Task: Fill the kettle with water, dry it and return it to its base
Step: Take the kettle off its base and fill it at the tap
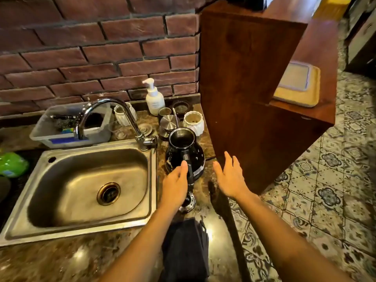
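Dark cloth [185,251] lies on the surface [81,261] at its near edge. Beyond it the black kettle [195,159], lid off, stands upright just right of the sink [81,226]. Left hand [176,182], fingers straight and together, lies alongside the kettle's handle. Right hand [230,178], fingers spread, hovers just right of the kettle, holding nothing.

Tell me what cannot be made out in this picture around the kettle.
1. Water in the kettle: head view, its inside is too dark.
2. Its base: head view, the kettle's body hides what is under it.
3. Left hand: head view, its back hides whether it grips the handle.
4. Green thing: head view, blurred and cut by the left edge.
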Demonstrator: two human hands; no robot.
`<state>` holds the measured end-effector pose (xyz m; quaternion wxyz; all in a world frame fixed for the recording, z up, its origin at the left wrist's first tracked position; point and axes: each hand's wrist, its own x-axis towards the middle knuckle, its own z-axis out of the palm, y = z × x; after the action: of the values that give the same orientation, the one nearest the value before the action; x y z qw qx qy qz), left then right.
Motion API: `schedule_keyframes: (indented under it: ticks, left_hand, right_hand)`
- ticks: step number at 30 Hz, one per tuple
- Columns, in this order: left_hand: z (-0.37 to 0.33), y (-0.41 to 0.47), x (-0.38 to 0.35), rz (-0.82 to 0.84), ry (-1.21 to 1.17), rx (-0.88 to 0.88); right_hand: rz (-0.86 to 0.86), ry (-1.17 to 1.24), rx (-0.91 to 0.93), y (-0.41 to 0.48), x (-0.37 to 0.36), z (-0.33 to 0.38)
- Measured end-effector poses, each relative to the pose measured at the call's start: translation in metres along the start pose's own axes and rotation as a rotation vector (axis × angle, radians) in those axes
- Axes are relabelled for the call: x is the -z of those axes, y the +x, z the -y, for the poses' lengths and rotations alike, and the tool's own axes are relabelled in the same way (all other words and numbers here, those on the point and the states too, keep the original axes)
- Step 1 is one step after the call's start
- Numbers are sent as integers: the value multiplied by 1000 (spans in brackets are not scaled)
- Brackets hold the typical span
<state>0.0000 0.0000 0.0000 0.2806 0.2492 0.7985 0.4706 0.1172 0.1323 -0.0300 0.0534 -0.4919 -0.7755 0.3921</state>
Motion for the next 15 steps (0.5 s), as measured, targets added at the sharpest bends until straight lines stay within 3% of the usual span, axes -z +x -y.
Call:
schedule_keyframes:
  ticks: [6, 15]
  left_hand:
    - [13, 27, -21, -28, -296, 133]
    - [24, 49, -38, 38, -432, 77]
  right_hand:
    - [-15, 221, 1, 22, -22, -3]
    - [-44, 790, -229, 49, -68, -16]
